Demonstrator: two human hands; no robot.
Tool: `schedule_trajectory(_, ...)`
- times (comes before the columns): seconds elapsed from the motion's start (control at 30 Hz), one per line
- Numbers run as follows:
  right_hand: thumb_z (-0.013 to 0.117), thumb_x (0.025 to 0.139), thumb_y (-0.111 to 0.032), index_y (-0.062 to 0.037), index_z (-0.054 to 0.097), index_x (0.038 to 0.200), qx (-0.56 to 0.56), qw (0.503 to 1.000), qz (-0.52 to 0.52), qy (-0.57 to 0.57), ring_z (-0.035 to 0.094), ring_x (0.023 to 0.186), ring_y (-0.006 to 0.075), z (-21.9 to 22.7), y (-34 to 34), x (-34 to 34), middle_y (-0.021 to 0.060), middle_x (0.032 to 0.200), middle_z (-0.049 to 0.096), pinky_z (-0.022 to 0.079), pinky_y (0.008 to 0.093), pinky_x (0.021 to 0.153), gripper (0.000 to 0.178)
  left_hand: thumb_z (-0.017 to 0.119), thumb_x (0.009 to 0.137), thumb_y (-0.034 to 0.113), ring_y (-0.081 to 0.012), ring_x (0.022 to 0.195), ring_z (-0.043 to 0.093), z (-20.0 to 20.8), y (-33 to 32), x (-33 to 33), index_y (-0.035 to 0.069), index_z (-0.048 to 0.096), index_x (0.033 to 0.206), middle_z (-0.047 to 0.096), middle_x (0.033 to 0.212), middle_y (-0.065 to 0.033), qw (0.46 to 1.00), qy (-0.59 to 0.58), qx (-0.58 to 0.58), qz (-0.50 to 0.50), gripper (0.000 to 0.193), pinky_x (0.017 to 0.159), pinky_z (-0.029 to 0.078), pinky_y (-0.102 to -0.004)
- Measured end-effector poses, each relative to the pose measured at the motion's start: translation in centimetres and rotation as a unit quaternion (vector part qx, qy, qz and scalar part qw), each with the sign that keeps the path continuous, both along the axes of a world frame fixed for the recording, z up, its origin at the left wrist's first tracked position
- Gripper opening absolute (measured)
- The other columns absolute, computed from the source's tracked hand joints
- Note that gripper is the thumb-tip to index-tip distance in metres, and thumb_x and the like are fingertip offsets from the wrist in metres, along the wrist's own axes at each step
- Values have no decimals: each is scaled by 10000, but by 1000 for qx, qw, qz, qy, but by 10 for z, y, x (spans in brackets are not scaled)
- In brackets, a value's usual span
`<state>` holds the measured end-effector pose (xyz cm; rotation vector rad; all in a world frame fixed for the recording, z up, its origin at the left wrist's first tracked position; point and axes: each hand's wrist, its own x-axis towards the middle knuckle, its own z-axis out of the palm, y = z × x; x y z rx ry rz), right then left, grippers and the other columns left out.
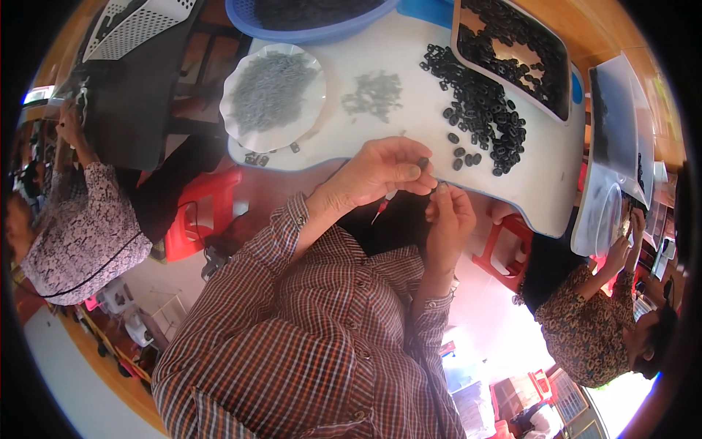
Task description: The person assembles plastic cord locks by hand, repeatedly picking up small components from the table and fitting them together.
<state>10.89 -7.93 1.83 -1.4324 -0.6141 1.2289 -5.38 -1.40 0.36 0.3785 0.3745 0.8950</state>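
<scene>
My left hand (384, 174) is in front of the table's near edge, its thumb and forefinger closed on a small black oval part (423, 163). Close beside it, my right hand (451, 219) is pinched, with a tiny greyish piece at its fingertips that is too small to name. Beyond my hands, a pile of black oval parts (482, 110) spreads over the right of the white table (329, 139). Left of that pile lies a loose patch of small grey pieces (373, 95). A scalloped white plate (229, 95) holds many more of them.
At the back right is a tray (512, 95) of black parts, at the back left a blue basket (314, 34). Some dark parts (256, 159) lie by the plate. Red stools (205, 212) stand under the table. Co-workers sit left (95, 219) and right (585, 322).
</scene>
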Motion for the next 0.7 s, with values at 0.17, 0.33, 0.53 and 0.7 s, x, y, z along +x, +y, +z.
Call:
schedule_trajectory(0.17, 619, 923, -148, -7, 621, 931, 4, 1000, 3, -2, 494, 569, 39, 2, 0, -2, 15, 759, 620, 368, 165, 504, 141, 576, 897, -19, -287, 945, 678, 0, -1, -3, -20, 553, 1189, 629, 1049, -158, 1000, -2, 10, -6, 293, 788, 601, -381)
schedule_trajectory(0.33, 616, 925, -147, -7, 622, 932, -2, 1000, 9, -9, 493, 573, 39, 4, 1, -5, 13, 760, 620, 368, 164, 504, 140, 580, 899, -7, -259, 901, 681, 0, -2, -6, -20, 547, 1212, 634, 1047, -163, 1000, 0, -3, 1, 315, 771, 601, -358)
schedule_trajectory(0.53, 619, 925, -150, -5, 623, 929, 3, 1000, 11, -13, 492, 569, 40, 6, 1, -6, 15, 760, 618, 368, 163, 501, 146, 587, 906, 17, -203, 880, 659, -2, -4, -9, -5, 555, 1236, 648, 1052, -156, 1000, 1, -6, 0, 332, 779, 564, -313)
schedule_trajectory(0.7, 621, 924, -153, -2, 623, 931, 4, 1000, 11, -14, 493, 569, 40, 6, 0, -7, 16, 757, 619, 369, 164, 501, 151, 582, 909, 21, -200, 886, 660, -4, -5, -10, -4, 560, 1229, 651, 1050, -158, 1000, -20, -8, 2, 321, 782, 560, -311)
